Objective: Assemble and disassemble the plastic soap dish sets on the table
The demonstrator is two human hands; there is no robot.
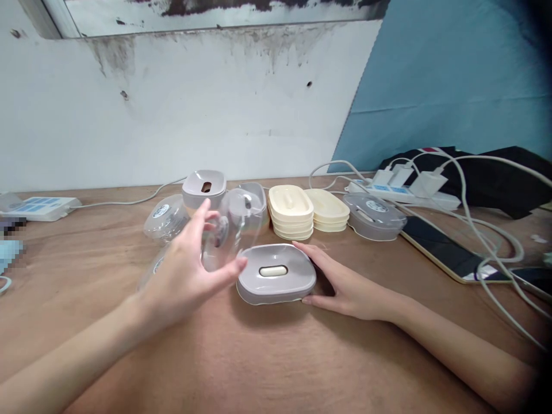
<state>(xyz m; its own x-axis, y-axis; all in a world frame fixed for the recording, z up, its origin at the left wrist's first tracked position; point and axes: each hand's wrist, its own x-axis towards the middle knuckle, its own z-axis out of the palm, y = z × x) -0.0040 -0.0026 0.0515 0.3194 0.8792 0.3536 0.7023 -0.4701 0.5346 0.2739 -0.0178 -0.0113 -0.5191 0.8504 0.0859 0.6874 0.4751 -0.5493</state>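
Observation:
Near the middle of the table, a grey oval box (297,275) with a slot in its top sits flat, a cream piece showing in the slot. My right hand (340,282) grips its right end between fingers and thumb. My left hand (185,270) holds a clear plastic cover (235,230), tilted on its side and smeared by motion, just left of and above the box. Behind that cover, a stack of grey slotted lids (202,185) is partly hidden. Another clear cover (166,215) with a round white label lies left of the stack.
Stacks of cream trays (291,210) and cream oval pieces (330,210) stand behind the box. Right of them lies a labelled grey box (374,215). A phone (444,247), loose white cables and a power strip (405,192) occupy the right side; another power strip (45,207) lies at far left.

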